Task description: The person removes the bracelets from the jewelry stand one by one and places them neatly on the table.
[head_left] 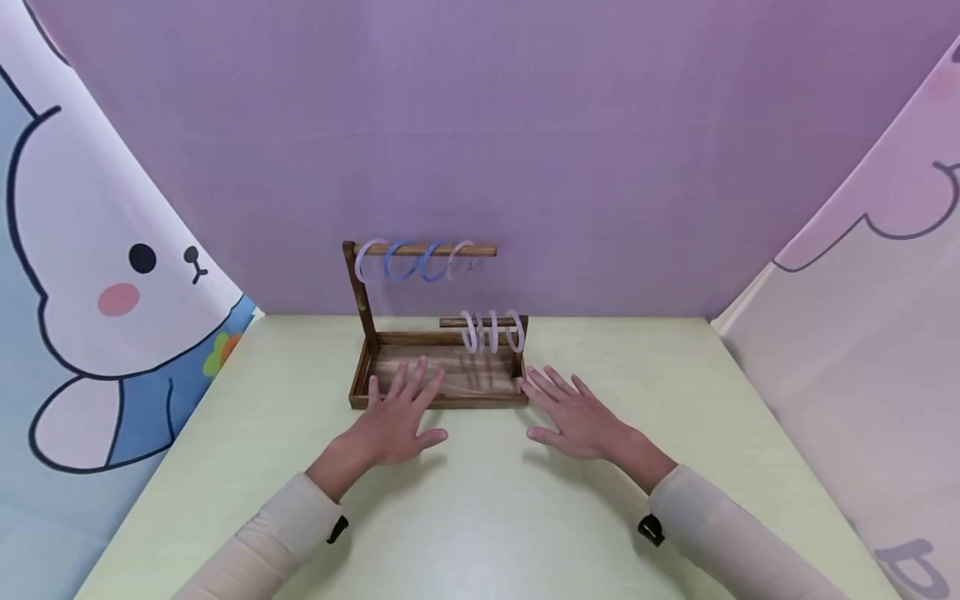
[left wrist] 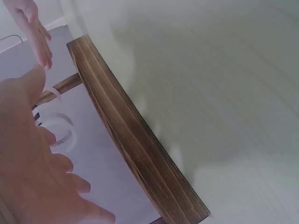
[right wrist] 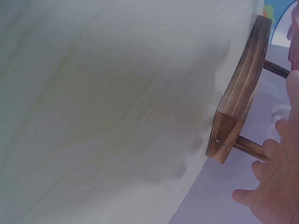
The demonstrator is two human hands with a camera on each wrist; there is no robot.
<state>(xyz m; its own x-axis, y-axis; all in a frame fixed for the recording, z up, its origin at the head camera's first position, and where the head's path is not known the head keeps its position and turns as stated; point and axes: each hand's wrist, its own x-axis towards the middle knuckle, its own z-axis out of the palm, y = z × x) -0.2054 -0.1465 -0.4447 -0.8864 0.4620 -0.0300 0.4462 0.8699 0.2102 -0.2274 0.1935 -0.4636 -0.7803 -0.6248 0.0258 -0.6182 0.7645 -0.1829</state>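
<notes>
Head view: left hand point(head_left: 397, 421) & right hand point(head_left: 573, 417) spread flat by wooden rack point(head_left: 442, 398) at table's far edge; stiff, prob. light, grip tray sides.

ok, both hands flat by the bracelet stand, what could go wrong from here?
The left hand reaches over the wooden tray rim; pressing there might tip the stand. The right hand is near the pale bangles on the low bar; a careless lift could knock them off its open end.
</notes>
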